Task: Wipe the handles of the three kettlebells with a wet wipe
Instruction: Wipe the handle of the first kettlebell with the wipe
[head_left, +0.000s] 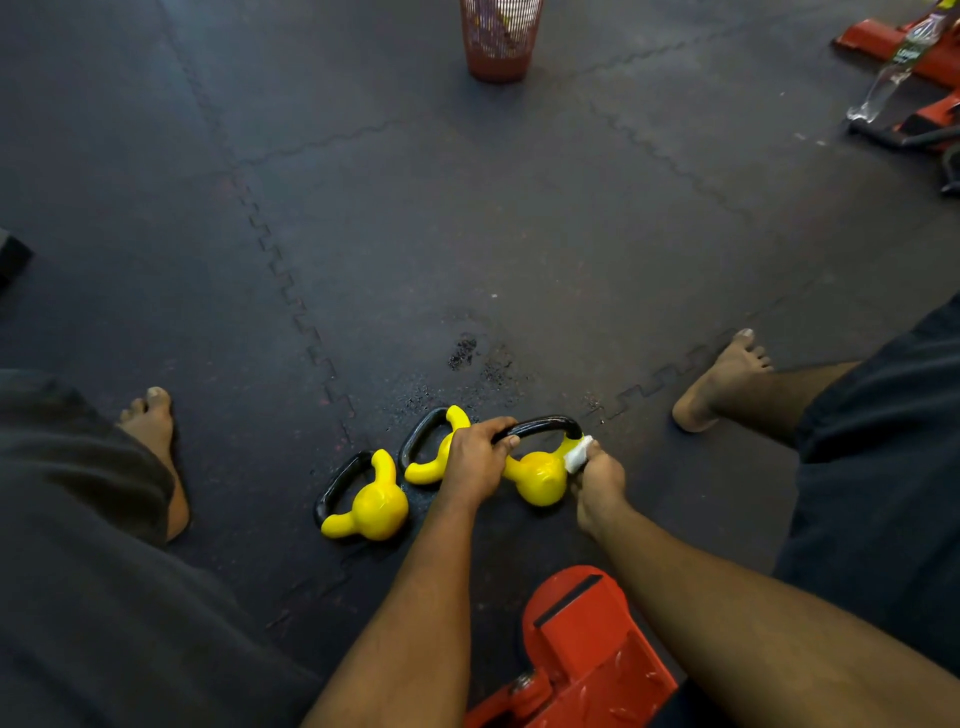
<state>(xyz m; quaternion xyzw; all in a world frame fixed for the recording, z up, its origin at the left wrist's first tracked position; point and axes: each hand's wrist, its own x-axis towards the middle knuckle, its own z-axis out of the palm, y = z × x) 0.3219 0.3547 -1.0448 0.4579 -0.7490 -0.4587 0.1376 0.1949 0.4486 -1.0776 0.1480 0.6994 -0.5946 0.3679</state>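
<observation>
Three yellow kettlebells with black handles lie in a row on the dark rubber floor. My left hand (475, 460) grips the left part of the black handle (545, 425) of the right kettlebell (537, 478). My right hand (597, 480) pinches a white wet wipe (579, 453) against the right end of that handle, where it meets the yellow body. The middle kettlebell (426, 465) sits partly behind my left hand. Apart from both hands, the left kettlebell (371, 506) lies on its own.
A red metal equipment base (587, 639) stands close under my forearms. My bare feet (156, 431) (724, 382) rest either side of the kettlebells. A mesh bin (498, 39) stands at the far middle, and a plastic bottle (893, 67) with red equipment at the far right.
</observation>
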